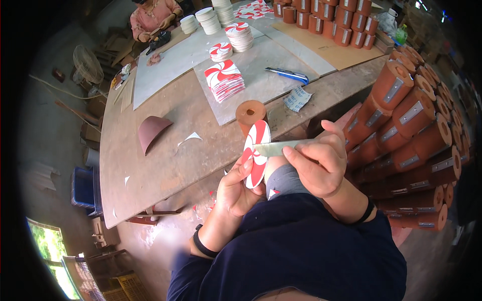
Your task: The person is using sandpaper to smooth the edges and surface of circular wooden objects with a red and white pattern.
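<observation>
Crossing the striped disc (256, 163), the blade (276, 149) partly hides it.

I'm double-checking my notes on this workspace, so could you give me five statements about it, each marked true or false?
1. The left hand holds a red-and-white disc. True.
2. The right hand holds the blue cutter. False: it holds a pale, flat tool; the blue cutter lies apart from both hands.
3. A brown cylinder with a hole in its top stands on the table. True.
4. The maroon curved piece lies right of the stacked swirl-printed cards. False: the maroon curved piece lies left of the swirl-printed cards.
5. Another person is across the table. True.
</observation>
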`<control>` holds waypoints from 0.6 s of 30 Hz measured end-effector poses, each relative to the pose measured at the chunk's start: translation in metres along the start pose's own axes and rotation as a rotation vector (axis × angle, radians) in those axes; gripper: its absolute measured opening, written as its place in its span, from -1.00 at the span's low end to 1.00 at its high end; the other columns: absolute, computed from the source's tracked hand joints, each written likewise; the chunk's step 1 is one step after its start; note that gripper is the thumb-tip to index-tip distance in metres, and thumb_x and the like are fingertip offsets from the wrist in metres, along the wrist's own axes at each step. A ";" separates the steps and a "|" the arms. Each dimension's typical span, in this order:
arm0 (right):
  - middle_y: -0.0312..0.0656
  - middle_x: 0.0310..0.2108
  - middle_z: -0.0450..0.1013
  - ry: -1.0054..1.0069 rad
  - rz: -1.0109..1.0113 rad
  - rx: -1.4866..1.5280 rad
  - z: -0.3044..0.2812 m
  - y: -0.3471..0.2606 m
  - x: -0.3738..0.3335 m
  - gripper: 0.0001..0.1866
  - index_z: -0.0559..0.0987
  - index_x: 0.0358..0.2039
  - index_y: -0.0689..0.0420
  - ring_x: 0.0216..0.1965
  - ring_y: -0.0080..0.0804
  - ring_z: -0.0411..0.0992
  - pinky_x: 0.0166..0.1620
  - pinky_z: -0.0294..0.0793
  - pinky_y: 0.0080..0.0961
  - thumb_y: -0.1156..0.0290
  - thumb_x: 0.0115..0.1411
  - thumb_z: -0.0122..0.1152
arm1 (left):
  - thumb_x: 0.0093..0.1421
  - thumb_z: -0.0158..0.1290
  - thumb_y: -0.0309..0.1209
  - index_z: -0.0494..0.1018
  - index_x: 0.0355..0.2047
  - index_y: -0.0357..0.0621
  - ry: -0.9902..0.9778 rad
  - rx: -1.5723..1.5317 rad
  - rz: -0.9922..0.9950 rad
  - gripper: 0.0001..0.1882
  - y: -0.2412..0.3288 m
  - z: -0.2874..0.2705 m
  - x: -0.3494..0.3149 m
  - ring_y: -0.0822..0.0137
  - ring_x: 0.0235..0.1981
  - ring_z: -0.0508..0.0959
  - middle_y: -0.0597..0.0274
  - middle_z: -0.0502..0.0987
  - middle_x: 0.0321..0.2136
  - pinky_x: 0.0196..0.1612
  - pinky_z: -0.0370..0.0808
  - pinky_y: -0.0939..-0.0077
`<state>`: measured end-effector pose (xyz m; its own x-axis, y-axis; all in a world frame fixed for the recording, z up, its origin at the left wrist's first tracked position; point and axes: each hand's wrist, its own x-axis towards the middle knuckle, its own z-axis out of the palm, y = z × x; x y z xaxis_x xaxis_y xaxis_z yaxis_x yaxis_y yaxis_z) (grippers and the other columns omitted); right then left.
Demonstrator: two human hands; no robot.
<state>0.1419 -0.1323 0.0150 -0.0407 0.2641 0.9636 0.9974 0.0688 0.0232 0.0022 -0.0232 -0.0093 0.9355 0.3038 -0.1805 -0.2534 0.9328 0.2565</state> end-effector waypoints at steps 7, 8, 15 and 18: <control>-0.44 -0.54 0.24 0.001 -0.009 0.017 0.000 -0.002 -0.001 -0.61 0.57 -0.45 0.03 -0.60 -0.58 0.22 -0.06 0.28 -0.30 0.26 -0.42 0.39 | 0.09 -0.04 -0.46 0.26 -0.14 -0.39 -0.120 -0.026 -0.026 -0.66 0.001 -0.003 0.002 0.23 -0.32 0.51 0.01 0.43 -0.28 -0.53 0.58 0.67; -0.44 -0.54 0.24 -0.006 -0.004 0.018 0.000 -0.002 0.000 -0.61 0.57 -0.45 0.04 -0.61 -0.58 0.22 -0.06 0.28 -0.30 0.25 -0.42 0.39 | 0.09 -0.04 -0.46 0.26 -0.14 -0.39 -0.103 -0.024 -0.025 -0.67 0.001 -0.003 0.002 0.23 -0.33 0.52 0.02 0.43 -0.28 -0.53 0.58 0.67; -0.43 -0.54 0.23 -0.004 0.004 0.021 0.002 -0.001 -0.001 -0.59 0.56 -0.44 0.06 -0.61 -0.56 0.21 -0.06 0.29 -0.28 0.26 -0.42 0.39 | 0.10 -0.05 -0.46 0.25 -0.14 -0.40 -0.031 -0.052 -0.017 -0.66 -0.002 0.001 0.000 0.24 -0.40 0.54 0.02 0.42 -0.25 -0.53 0.59 0.63; -0.41 -0.56 0.24 -0.013 0.011 0.061 0.002 -0.001 0.001 -0.58 0.56 -0.43 0.09 -0.61 -0.55 0.21 -0.07 0.30 -0.27 0.27 -0.41 0.38 | 0.08 -0.02 -0.44 0.20 -0.07 -0.36 -0.071 -0.013 -0.004 -0.58 -0.001 -0.005 0.001 0.25 -0.39 0.53 0.02 0.41 -0.24 -0.53 0.59 0.60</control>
<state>0.1405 -0.1304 0.0150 -0.0308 0.2772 0.9603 0.9922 0.1243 -0.0041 0.0024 -0.0224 -0.0141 0.9516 0.2855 -0.1135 -0.2520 0.9367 0.2431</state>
